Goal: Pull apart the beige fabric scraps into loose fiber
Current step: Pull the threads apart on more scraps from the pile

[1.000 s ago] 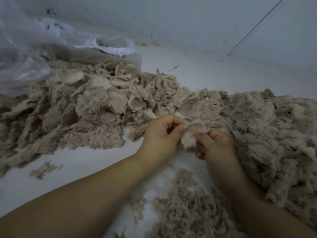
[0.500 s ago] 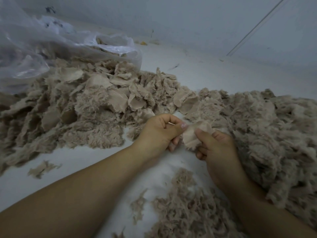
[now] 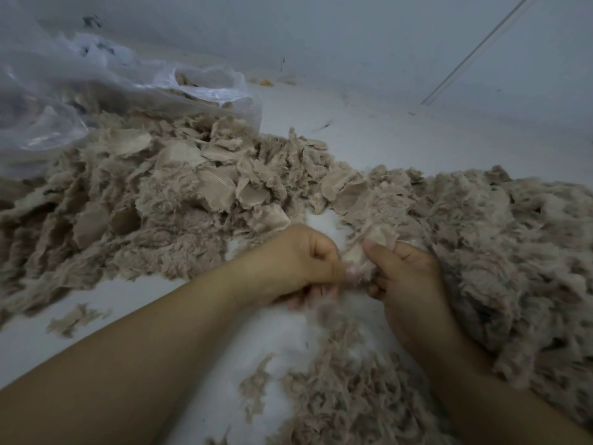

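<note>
While my left hand (image 3: 298, 264) and right hand (image 3: 407, 284) each pinch the same beige scrap (image 3: 369, 248), I see the scrap pile (image 3: 154, 203) left of it, a clear plastic bag (image 3: 96, 91) behind that pile, fluffy fiber (image 3: 513, 252) right, shredded fiber (image 3: 346, 396) nearer me, all on white floor (image 3: 369, 130) below a pale wall (image 3: 353, 36).

We pinch one beige scrap (image 3: 369, 248) between our left hand (image 3: 298, 261) and right hand (image 3: 407, 277), above the loose fiber (image 3: 346, 396), scrap pile (image 3: 144, 203) behind.

Beige scraps (image 3: 179, 200) – white floor (image 3: 369, 130), clear bag (image 3: 64, 85)
</note>
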The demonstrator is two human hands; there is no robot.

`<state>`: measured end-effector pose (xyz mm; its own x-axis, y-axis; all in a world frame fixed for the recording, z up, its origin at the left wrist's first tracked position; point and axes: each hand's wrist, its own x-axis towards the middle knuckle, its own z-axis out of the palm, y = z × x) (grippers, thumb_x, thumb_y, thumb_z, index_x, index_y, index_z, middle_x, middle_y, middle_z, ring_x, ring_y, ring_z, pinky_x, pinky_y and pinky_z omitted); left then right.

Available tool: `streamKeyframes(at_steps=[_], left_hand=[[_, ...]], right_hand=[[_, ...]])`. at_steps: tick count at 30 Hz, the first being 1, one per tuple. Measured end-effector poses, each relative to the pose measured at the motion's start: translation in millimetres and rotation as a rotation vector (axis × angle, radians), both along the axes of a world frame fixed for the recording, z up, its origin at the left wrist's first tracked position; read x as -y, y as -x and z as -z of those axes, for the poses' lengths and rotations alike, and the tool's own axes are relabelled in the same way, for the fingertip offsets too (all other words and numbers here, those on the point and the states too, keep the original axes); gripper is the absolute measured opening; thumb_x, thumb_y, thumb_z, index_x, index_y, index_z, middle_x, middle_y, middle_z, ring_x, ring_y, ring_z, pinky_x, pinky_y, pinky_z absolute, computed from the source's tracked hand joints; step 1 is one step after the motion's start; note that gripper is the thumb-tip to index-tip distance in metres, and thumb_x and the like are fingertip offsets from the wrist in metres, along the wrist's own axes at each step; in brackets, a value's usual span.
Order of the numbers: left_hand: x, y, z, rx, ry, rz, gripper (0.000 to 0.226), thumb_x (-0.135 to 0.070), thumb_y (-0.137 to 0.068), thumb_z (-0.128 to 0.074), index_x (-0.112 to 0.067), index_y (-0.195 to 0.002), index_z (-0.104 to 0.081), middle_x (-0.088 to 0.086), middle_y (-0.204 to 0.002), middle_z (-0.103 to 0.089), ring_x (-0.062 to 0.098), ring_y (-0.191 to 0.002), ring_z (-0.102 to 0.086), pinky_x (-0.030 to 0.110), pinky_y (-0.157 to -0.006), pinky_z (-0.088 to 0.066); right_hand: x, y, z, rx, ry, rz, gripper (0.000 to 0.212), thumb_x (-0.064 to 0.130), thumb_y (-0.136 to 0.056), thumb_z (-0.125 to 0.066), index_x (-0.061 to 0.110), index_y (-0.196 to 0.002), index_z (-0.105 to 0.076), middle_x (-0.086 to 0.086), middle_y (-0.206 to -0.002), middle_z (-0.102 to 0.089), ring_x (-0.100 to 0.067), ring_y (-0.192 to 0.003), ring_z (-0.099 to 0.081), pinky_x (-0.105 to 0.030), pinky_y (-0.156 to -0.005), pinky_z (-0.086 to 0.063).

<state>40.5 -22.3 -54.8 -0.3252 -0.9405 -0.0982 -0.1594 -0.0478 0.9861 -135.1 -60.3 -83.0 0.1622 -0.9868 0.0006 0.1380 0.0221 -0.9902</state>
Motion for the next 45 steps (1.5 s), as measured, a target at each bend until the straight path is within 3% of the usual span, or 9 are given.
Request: streamKeyframes(at_steps=[2, 6, 11, 17, 20, 23, 32, 37, 45], left_hand=[[6.5, 6.6, 3.4, -0.015, 0.110, -0.283, 0.035, -0.039, -0.070, -0.076, -0.010, -0.072, -0.058, 0.011, -0.051, -0.055, 0.015, -0.031, -0.044, 0.018, -0.033, -0.032], [2.6, 11.9, 6.3, -0.038, 0.105, -0.208, 0.032, -0.028, -0.092, -0.064, -0.007, -0.068, -0.060, 0.007, -0.042, -0.049, 0.014, -0.030, -0.037, 0.016, -0.037, -0.029], [11.8, 5.2, -3.4, -0.631, 0.321, -0.900, 0.039, -0.039, -0.098, -0.052, -0.014, -0.068, -0.055, 0.000, -0.042, -0.030, 0.014, -0.035, -0.022, 0.022, -0.039, -0.018], [14.9, 30.8, 19.2, 0.251, 0.410, -0.510, 0.003, -0.017, -0.090, -0.067, -0.018, -0.093, -0.068, -0.008, -0.060, -0.059, 0.005, -0.049, -0.050, 0.025, -0.051, -0.043], [30.0, 43.3, 21.1, 0.482, 0.365, -0.424, 0.035, -0.031, -0.089, -0.067, -0.022, -0.122, -0.059, -0.004, -0.093, -0.060, 0.009, -0.076, -0.056, 0.028, -0.070, -0.046], [36.1, 45.7, 21.3, 0.606, 0.382, -0.421, 0.024, -0.042, -0.089, -0.062, -0.026, -0.106, -0.063, -0.005, -0.097, -0.057, 0.013, -0.086, -0.056, 0.031, -0.071, -0.046], [18.0, 52.8, 16.3, 0.198, 0.416, -0.425, 0.016, -0.009, -0.092, -0.064, -0.004, -0.077, -0.067, 0.005, -0.083, -0.063, 0.016, -0.070, -0.060, 0.031, -0.065, -0.049], [-11.1, 53.8, 12.3, -0.208, 0.307, -0.356, 0.017, 0.003, -0.097, -0.052, 0.001, -0.081, -0.057, 0.016, -0.059, -0.058, 0.021, -0.053, -0.057, 0.024, -0.053, -0.048], [-22.2, 52.2, 4.1, -0.455, 0.265, -0.353, 0.015, -0.008, -0.092, -0.053, -0.006, -0.079, -0.058, 0.015, -0.071, -0.059, 0.024, -0.061, -0.058, 0.030, -0.055, -0.050]], right_hand=[[-0.5, 0.7, 0.8, -0.052, 0.019, -0.027, 0.034, 0.035, -0.078, -0.074, 0.003, -0.072, -0.067, -0.014, -0.062, -0.059, -0.016, -0.050, -0.049, -0.025, -0.046, -0.040], [-5.4, -0.6, -2.3, -0.097, 0.035, -0.064, 0.031, 0.032, -0.092, -0.067, 0.009, -0.072, -0.072, -0.022, -0.063, -0.058, -0.022, -0.054, -0.050, -0.029, -0.050, -0.044], [0.5, -3.1, -10.4, 0.106, -0.107, 0.158, 0.045, 0.022, -0.104, -0.047, 0.019, -0.065, -0.070, 0.007, -0.050, -0.036, -0.005, -0.041, -0.032, -0.021, -0.040, -0.035], [-1.6, -5.3, -10.5, 0.112, -0.089, 0.189, 0.035, 0.022, -0.105, -0.043, 0.014, -0.082, -0.069, 0.007, -0.052, -0.036, -0.006, -0.043, -0.033, -0.021, -0.041, -0.034], [-2.3, -5.0, -9.5, 0.121, -0.068, 0.181, 0.036, 0.022, -0.106, -0.042, 0.014, -0.083, -0.068, 0.007, -0.050, -0.036, -0.006, -0.043, -0.033, -0.021, -0.041, -0.034], [-2.3, -6.2, -8.3, 0.114, -0.050, 0.149, 0.039, 0.021, -0.106, -0.041, 0.017, -0.080, -0.071, 0.008, -0.049, -0.036, -0.005, -0.043, -0.033, -0.020, -0.042, -0.033], [1.8, -8.8, -9.5, 0.041, -0.114, 0.138, 0.027, 0.022, -0.104, -0.045, 0.012, -0.114, -0.068, 0.008, -0.046, -0.041, -0.005, -0.041, -0.038, -0.022, -0.042, -0.035], [-0.1, -6.9, -14.8, 0.014, -0.150, 0.155, 0.024, 0.022, -0.102, -0.049, 0.022, -0.098, -0.073, -0.010, -0.067, -0.062, -0.021, -0.061, -0.056, -0.029, -0.051, -0.044], [6.6, -2.1, -15.5, -0.024, -0.189, 0.171, 0.031, 0.023, -0.100, -0.049, 0.001, -0.085, -0.065, -0.019, -0.073, -0.060, -0.029, -0.065, -0.056, -0.039, -0.058, -0.046]])
